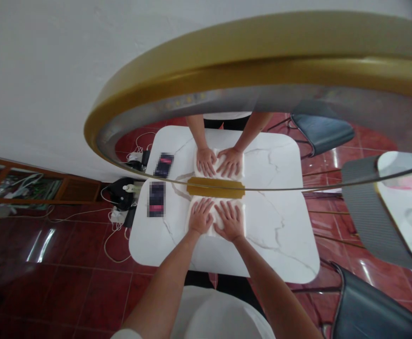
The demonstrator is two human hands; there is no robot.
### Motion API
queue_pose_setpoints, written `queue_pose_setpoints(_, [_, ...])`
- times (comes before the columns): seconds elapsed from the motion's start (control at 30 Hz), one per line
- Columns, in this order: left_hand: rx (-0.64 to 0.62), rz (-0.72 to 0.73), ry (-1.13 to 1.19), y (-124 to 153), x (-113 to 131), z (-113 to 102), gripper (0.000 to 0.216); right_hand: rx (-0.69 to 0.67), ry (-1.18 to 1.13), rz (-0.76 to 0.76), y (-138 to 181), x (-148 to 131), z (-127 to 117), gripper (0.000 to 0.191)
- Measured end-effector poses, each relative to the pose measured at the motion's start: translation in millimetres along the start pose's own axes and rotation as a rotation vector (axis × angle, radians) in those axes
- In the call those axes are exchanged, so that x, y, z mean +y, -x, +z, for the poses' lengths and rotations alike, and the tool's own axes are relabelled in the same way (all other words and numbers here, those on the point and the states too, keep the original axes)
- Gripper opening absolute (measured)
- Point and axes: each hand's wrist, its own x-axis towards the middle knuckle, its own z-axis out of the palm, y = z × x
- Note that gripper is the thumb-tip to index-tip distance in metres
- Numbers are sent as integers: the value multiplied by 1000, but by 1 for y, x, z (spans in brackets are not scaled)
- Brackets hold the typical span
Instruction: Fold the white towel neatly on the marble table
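Note:
A white, soft-looking folded cloth (212,231) lies flat on the white marbled table (273,254). On its left half rests my left hand (201,217), palm down with the fingers stretched out. My right hand (230,220) lies flat on the right half, fingers spread. Both thumbs point inward and a strip of cloth shows between them. Just beyond the cloth is the gold base (216,187) of a round mirror (255,155), which reflects both hands and the cloth. What lies under my palms is hidden.
A pixelated dark object with a pink band (156,199) lies on the table's left side. The mirror's thick gold rim (206,70) arches overhead. Cables and a black device (121,193) sit left of the table. Dark chairs (368,301) stand at the right.

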Motion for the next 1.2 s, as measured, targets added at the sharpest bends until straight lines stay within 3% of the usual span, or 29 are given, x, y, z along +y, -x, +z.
queue_pose_setpoints(0.47, [33,-24,-22,14,14,3,55,30,-40,24,19,-3,-3,70])
queue_pose_setpoints(0.63, [38,-34,-16,38,40,11,56,21,-53,36,55,0,-10,70])
queue_pose_setpoints(0.97, [-59,50,29,91,117,38,61,-18,-6,109,162,24,-24,71])
queue_pose_setpoints(1.2, [-90,54,30,97,132,47,61,-17,8,87,175,36,-29,72])
